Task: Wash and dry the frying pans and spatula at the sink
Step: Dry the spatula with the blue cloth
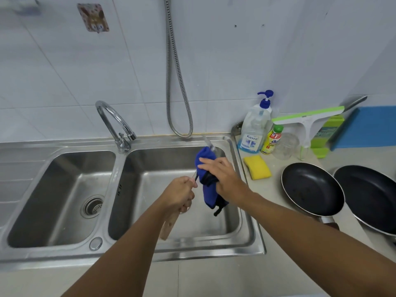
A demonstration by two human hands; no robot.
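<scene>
Over the right sink basin [150,211], my left hand [180,195] grips the wooden handle of the spatula [169,224], which points up and to the right. My right hand [222,179] presses a blue cloth [205,168] around the spatula's upper part, so the blade is mostly hidden; only a blurred tip shows above the cloth. Two black frying pans stand on the counter at the right: the nearer pan [312,188] and a second pan [370,196] partly cut off by the frame edge.
A chrome faucet [113,123] stands between the two basins; the left basin [53,189] has a drain strainer. A yellow sponge [257,167], a soap pump bottle [255,127], a small yellow bottle [272,139], a clear jar and a green squeegee [306,118] crowd the counter's back right. A shower hose [173,82] hangs down the wall.
</scene>
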